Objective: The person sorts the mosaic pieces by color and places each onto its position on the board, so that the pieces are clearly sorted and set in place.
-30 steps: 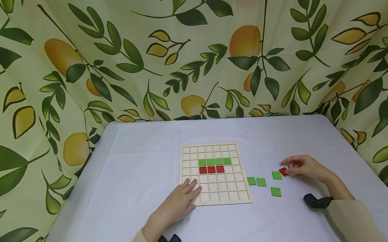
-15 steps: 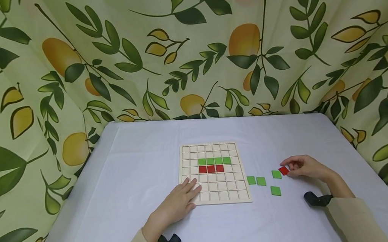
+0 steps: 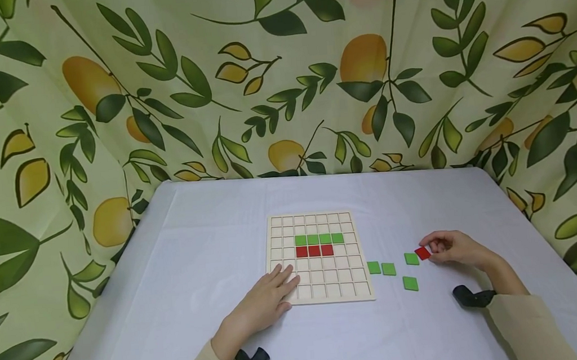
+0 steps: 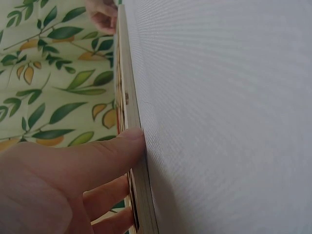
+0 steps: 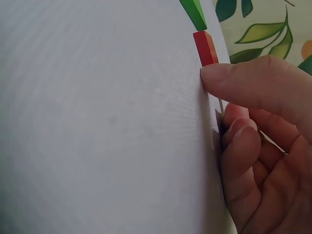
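My left hand (image 3: 260, 304) rests on the lower left corner of a wooden grid board (image 3: 333, 292), fingers spread and fairly straight. In the left wrist view its thumb (image 4: 114, 151) lies against the board's edge (image 4: 127, 83). To the right of the board, my right hand (image 3: 459, 248) pinches a red square tile (image 3: 422, 253) at its right side between thumb and index finger. The right wrist view has the thumb touching the red tile (image 5: 205, 48), the other fingers curled behind. A green tile (image 3: 412, 259) lies right beside that red one.
On the board sit a row of several green tiles (image 3: 319, 239) and, below it, a row of 3 red tiles (image 3: 314, 251). More loose green tiles (image 3: 389, 269) lie on the white-covered table (image 3: 196, 238) by the board's right edge. A leaf-patterned curtain (image 3: 281, 90) surrounds the table.
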The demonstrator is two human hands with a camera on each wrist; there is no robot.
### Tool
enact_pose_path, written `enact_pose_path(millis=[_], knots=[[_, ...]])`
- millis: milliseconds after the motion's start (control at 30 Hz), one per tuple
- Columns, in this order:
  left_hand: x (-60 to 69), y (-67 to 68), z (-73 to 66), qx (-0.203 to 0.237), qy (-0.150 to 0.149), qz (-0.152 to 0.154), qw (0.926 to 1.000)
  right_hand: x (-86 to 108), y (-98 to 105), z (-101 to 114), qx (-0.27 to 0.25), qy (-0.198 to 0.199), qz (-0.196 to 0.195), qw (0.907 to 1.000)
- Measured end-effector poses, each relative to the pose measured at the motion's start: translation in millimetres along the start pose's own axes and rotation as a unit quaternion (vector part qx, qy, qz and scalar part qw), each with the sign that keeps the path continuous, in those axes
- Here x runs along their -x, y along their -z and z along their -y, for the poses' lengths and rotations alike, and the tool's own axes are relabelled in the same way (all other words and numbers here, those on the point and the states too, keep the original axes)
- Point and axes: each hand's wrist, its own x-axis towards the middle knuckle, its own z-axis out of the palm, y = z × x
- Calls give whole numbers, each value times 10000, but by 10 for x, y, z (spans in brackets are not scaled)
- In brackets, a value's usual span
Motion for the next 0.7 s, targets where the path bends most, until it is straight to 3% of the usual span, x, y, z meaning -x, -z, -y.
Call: enact_pose_path(millis=[433, 700], knots=[[0, 16, -7, 76, -13, -1, 10000, -11, -19, 16, 138, -16, -110, 9998], [-6, 18, -15, 25, 67, 15, 10000, -8, -22, 29, 117, -253, -191, 9994]])
